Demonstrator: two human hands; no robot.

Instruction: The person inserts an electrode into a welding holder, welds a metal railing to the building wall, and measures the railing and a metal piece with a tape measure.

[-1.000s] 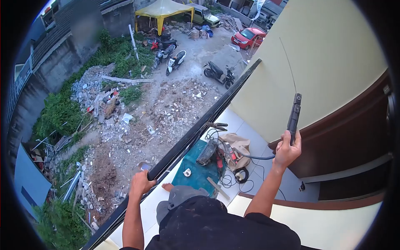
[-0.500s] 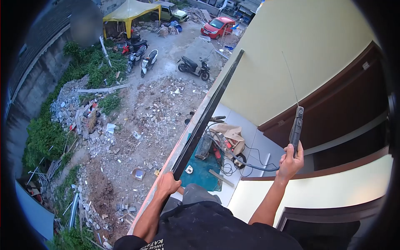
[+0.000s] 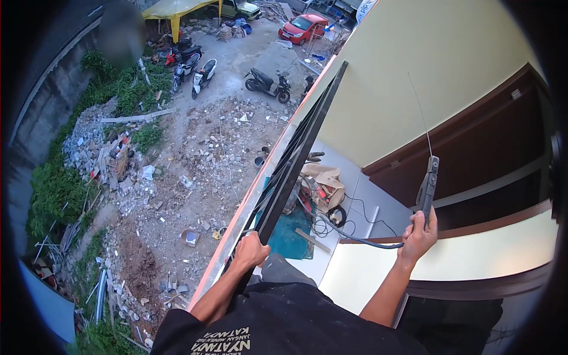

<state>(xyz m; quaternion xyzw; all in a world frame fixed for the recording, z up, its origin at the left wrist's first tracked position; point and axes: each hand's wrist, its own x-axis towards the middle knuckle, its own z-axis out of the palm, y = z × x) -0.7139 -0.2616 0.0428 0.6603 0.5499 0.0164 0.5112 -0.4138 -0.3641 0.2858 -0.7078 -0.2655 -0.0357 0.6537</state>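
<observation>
Left hand [image 3: 251, 252], closed round black railing [image 3: 293, 177]. Right hand [image 3: 419, 236], right of railing, fingers closed on a cabled holder [image 3: 430, 183]. Beyond, its thin rod [image 3: 421, 113], tip perhaps near the yellow wall [image 3: 461, 65], could scrape it if the wrist swings.

Rubble [image 3: 195, 160] left of railing [image 3: 299, 170], floor tiles [image 3: 350, 163] right; plank [image 3: 312, 240] partly on mat [image 3: 284, 236].

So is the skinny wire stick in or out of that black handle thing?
In. The thin rod has its lower end in the tip of the black holder in the right hand; the rest sticks up.
</observation>
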